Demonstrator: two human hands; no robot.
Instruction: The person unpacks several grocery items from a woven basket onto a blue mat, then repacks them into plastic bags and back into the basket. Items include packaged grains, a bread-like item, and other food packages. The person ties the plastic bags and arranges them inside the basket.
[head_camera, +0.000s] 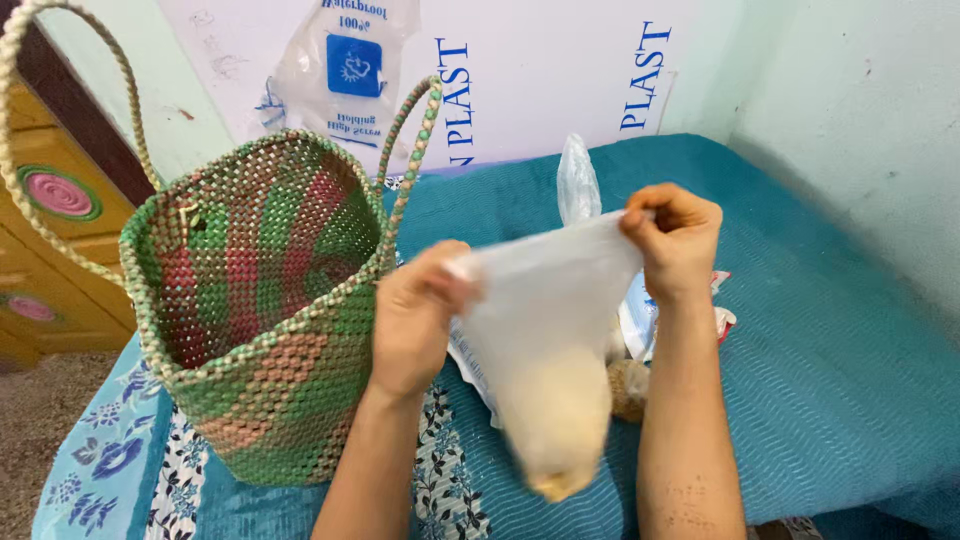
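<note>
teal bedspread (840, 340); woven basket (260, 310) beside both hands' grip on plastic bag (545, 330).

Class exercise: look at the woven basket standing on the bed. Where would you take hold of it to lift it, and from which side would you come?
Grip the basket by its two loop handles, coming from above. It stands upright with its mouth open, and the handles rise above the rim, so they are probably easiest to gather together. Both hands, left hand and right hand, are now holding a plastic bag.
</note>
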